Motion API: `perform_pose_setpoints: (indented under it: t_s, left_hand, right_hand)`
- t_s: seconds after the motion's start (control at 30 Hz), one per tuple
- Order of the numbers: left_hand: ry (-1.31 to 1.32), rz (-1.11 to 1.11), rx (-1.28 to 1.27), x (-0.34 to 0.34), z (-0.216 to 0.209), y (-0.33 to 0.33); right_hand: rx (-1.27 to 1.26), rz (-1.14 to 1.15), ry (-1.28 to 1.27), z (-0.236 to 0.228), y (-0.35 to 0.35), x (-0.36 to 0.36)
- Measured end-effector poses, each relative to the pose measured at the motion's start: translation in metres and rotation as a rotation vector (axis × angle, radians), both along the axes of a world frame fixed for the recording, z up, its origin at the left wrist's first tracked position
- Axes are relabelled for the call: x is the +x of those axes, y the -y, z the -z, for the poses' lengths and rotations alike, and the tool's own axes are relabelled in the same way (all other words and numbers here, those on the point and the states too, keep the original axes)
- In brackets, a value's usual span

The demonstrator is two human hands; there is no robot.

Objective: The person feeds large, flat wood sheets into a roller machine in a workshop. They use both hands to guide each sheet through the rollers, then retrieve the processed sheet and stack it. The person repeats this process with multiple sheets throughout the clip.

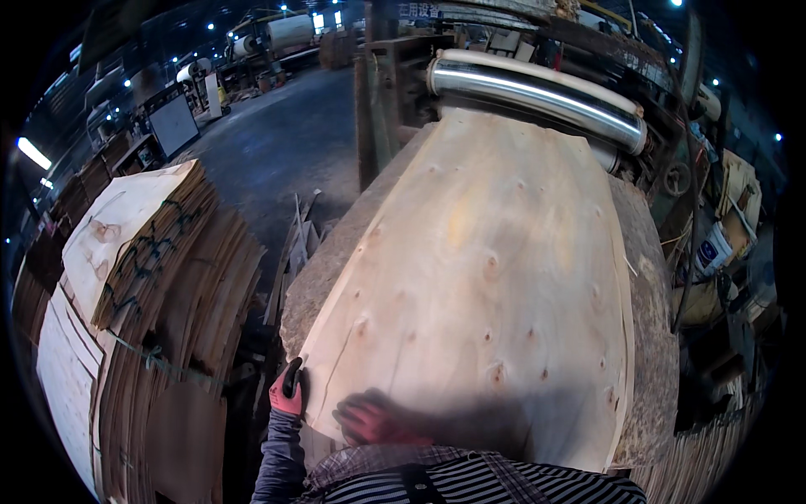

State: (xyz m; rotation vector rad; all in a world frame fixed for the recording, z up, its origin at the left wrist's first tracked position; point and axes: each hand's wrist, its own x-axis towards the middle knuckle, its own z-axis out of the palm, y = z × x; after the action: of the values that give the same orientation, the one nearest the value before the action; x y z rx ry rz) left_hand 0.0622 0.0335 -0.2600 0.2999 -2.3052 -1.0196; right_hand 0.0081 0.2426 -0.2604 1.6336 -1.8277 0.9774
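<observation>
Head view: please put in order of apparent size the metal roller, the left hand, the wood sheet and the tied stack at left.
Largest to smallest:
Wood sheet
Tied stack
Metal roller
Left hand

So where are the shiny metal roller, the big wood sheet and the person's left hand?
Shiny metal roller (537, 94), head view, middle of its barrel.
Big wood sheet (474, 277), head view, its top face.
Left hand (285, 393), head view, its gloved middle.
</observation>
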Motion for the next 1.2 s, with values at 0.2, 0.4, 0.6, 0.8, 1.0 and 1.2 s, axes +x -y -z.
perform_pose_setpoints:
  t_s: [0.2, 0.4, 0.6, 0.8, 1.0, 1.2]
  left_hand:
    - [0.017, -0.006, -0.025, 0.002, -0.008, 0.0]
    - [-0.008, -0.067, -0.044, 0.005, -0.009, -0.001]
    - [-0.016, -0.073, -0.019, 0.006, -0.003, 0.004]
    - [0.064, -0.086, -0.015, 0.006, -0.004, 0.006]
    - [0.076, -0.071, 0.212, -0.002, -0.003, 0.012]
    - [0.125, -0.073, 0.308, 0.0, 0.015, 0.017]
  right_hand:
    - [0.047, -0.016, 0.0, -0.001, 0.001, 0.001]
    - [0.178, -0.047, 0.002, 0.001, -0.003, 0.0]
    - [0.206, 0.0, 0.123, -0.031, -0.003, 0.001]
    - [0.357, -0.069, 0.206, -0.031, -0.006, -0.006]
    - [0.43, 0.014, 0.223, 0.02, -0.011, 0.002]
    - [0.57, -0.09, 0.298, 0.056, -0.02, 0.002]
